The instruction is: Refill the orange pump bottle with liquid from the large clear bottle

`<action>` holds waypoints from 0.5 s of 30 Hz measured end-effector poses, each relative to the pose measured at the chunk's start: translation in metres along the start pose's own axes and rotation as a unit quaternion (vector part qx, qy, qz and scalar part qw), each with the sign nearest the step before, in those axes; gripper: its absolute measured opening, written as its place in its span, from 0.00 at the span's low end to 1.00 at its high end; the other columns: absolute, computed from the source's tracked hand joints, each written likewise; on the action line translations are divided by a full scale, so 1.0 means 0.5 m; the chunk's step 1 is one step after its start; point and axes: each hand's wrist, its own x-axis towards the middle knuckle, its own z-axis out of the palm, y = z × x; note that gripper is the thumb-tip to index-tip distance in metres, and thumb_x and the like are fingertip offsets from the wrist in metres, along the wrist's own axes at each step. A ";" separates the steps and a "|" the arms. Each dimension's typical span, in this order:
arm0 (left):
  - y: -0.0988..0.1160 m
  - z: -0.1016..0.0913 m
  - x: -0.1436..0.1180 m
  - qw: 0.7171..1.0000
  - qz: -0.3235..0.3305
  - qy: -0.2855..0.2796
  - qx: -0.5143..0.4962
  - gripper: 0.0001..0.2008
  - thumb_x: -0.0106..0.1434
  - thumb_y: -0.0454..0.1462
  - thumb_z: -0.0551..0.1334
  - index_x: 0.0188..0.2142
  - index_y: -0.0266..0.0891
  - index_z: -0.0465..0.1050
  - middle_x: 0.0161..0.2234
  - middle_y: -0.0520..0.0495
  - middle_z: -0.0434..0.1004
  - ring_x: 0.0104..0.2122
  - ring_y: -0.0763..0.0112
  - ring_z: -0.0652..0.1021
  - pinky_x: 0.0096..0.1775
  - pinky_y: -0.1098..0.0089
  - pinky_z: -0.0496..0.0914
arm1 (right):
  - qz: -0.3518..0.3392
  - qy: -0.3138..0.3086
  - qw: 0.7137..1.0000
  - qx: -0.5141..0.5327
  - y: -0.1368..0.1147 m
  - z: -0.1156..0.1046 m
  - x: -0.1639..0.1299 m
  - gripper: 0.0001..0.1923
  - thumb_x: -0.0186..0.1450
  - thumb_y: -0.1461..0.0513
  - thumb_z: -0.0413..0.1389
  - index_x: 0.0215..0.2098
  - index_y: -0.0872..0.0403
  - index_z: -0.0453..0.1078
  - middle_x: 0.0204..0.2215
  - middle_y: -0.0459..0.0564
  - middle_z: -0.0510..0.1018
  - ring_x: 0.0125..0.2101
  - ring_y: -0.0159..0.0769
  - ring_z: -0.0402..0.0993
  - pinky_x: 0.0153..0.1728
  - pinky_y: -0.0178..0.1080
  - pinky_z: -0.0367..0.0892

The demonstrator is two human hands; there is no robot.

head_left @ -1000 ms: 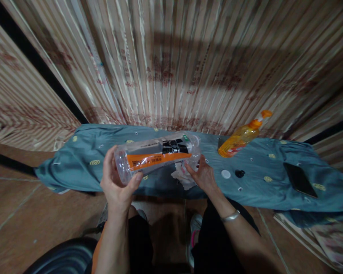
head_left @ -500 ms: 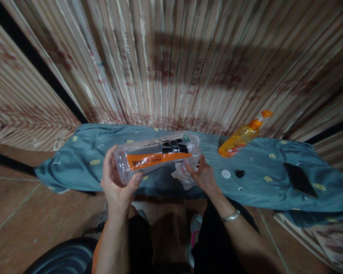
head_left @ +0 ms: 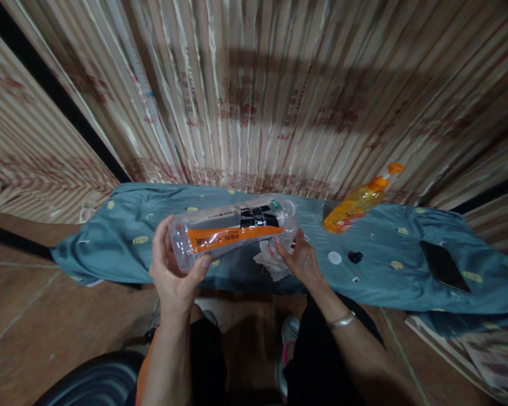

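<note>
Gripping the clear bottle (head_left: 232, 230) sideways: my left hand (head_left: 174, 270) wraps its base, right hand (head_left: 301, 260) pinches its neck end.

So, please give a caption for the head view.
Left hand and right hand hold a clear bottle sideways above blue cloth.

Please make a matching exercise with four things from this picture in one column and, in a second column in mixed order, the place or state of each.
Things:
1. clear bottle
2. orange pump bottle
3. phone
4. white cap

Places or states:
A. flat on the right part of the blue cloth
B. standing on the cloth by the curtain
C. held sideways in both hands
D. on the cloth beside a small black thing

Pairs: 1-C, 2-B, 3-A, 4-D
</note>
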 end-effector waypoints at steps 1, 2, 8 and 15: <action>0.000 0.000 0.000 1.000 0.002 0.000 -0.006 0.42 0.48 0.56 0.77 0.59 0.42 0.75 0.53 0.40 0.80 0.51 0.53 0.81 0.52 0.58 0.77 | 0.006 -0.006 1.000 0.003 -0.001 -0.002 0.000 0.32 0.70 0.50 0.59 0.64 0.60 0.60 0.44 0.65 0.87 0.41 0.56 0.87 0.41 0.51 0.80; 0.000 0.000 0.000 1.000 0.004 -0.002 -0.015 0.42 0.49 0.55 0.78 0.59 0.42 0.75 0.53 0.40 0.80 0.51 0.54 0.81 0.52 0.59 0.77 | 0.012 -0.014 1.000 0.007 -0.003 -0.004 0.001 0.32 0.70 0.50 0.59 0.64 0.61 0.60 0.44 0.66 0.86 0.41 0.56 0.87 0.41 0.52 0.80; 0.004 0.000 0.001 1.000 0.001 -0.003 0.001 0.43 0.48 0.57 0.77 0.59 0.41 0.75 0.52 0.40 0.80 0.50 0.53 0.81 0.52 0.57 0.77 | 0.024 -0.025 0.999 0.009 -0.005 -0.007 0.001 0.34 0.69 0.49 0.59 0.64 0.62 0.60 0.46 0.68 0.86 0.43 0.57 0.86 0.43 0.52 0.79; 0.005 -0.001 0.000 1.000 -0.002 -0.006 -0.004 0.42 0.49 0.56 0.77 0.59 0.41 0.74 0.53 0.40 0.80 0.51 0.53 0.81 0.53 0.58 0.76 | 0.018 -0.013 1.000 0.011 -0.002 -0.003 0.002 0.35 0.69 0.47 0.58 0.64 0.62 0.60 0.45 0.67 0.86 0.43 0.55 0.87 0.43 0.51 0.79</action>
